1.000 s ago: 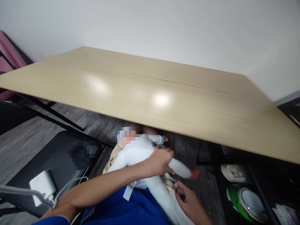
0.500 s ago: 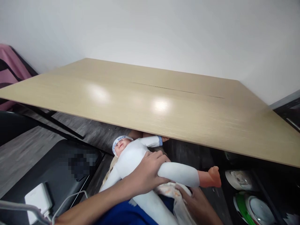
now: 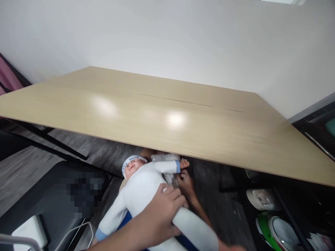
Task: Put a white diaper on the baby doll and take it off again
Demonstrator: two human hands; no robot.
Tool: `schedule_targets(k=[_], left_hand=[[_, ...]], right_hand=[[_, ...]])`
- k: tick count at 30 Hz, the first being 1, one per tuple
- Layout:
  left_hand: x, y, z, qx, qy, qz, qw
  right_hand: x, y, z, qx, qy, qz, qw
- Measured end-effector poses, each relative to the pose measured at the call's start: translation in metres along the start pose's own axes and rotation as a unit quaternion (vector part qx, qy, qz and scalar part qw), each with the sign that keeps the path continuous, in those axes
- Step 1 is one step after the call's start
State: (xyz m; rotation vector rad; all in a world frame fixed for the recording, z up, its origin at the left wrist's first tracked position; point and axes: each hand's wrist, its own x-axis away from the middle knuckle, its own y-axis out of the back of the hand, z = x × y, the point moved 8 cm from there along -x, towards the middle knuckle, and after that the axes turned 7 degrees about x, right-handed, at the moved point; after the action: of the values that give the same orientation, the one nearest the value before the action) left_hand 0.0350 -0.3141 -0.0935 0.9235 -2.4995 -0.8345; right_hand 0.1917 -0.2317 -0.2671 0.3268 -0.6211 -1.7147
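Note:
A baby doll (image 3: 141,188) in a white suit and a white cap lies on its back across my lap, head toward the table edge. My left hand (image 3: 157,219) is closed round the doll's thigh, and the leg runs down to the right. My right hand (image 3: 186,184) reaches forward beside the doll's raised arm, just under the table edge. Its fingertips are hidden against the doll's side and a bit of whitish cloth (image 3: 163,157), so its grip is unclear.
A long light wooden table (image 3: 157,115) fills the middle, its near edge above the doll. A black seat (image 3: 52,195) with a white charger (image 3: 28,232) is at the left. Low at the right stand a white bowl (image 3: 261,198) and a green-rimmed lidded dish (image 3: 277,233).
My right hand moved from under the doll's leg forward to its arm. The doll's leg dropped from raised and level to pointing down right. My left hand kept its grip.

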Motion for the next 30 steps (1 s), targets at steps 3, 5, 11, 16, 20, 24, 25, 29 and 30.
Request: schedule_targets(k=[3,5,11,16,20,24,25,29,30], left_hand=[[-0.006,-0.026,0.002,-0.067,0.005,0.072,0.995],[-0.007,-0.028,0.002,-0.076,0.012,0.079,0.994],[0.0,-0.018,0.0,-0.081,0.007,0.042,0.996],[0.012,-0.014,-0.006,-0.117,-0.089,-0.026,0.989],[0.026,-0.008,-0.018,-0.153,-0.2,-0.107,0.962],[0.033,-0.005,-0.019,-0.147,-0.225,-0.134,0.954],[0.038,-0.006,-0.016,-0.145,-0.218,-0.137,0.955],[0.097,-0.006,0.025,-0.123,-0.162,-0.2,0.958],[0.121,-0.004,0.044,-0.097,-0.13,-0.241,0.957]], right_hand=[[-0.007,-0.003,0.0,0.017,0.017,-0.013,1.0],[-0.004,0.002,-0.001,0.027,0.031,-0.019,0.999],[0.017,0.029,0.005,0.09,0.055,-0.085,0.991],[0.045,0.048,0.062,0.216,0.187,-0.087,0.954],[0.054,0.043,0.128,0.257,0.301,0.014,0.918],[0.026,0.022,0.172,0.291,0.29,0.128,0.903],[0.02,0.015,0.181,0.287,0.289,0.162,0.899],[0.025,-0.001,0.227,0.301,0.347,0.215,0.862],[0.032,-0.002,0.239,0.316,0.367,0.211,0.849]])
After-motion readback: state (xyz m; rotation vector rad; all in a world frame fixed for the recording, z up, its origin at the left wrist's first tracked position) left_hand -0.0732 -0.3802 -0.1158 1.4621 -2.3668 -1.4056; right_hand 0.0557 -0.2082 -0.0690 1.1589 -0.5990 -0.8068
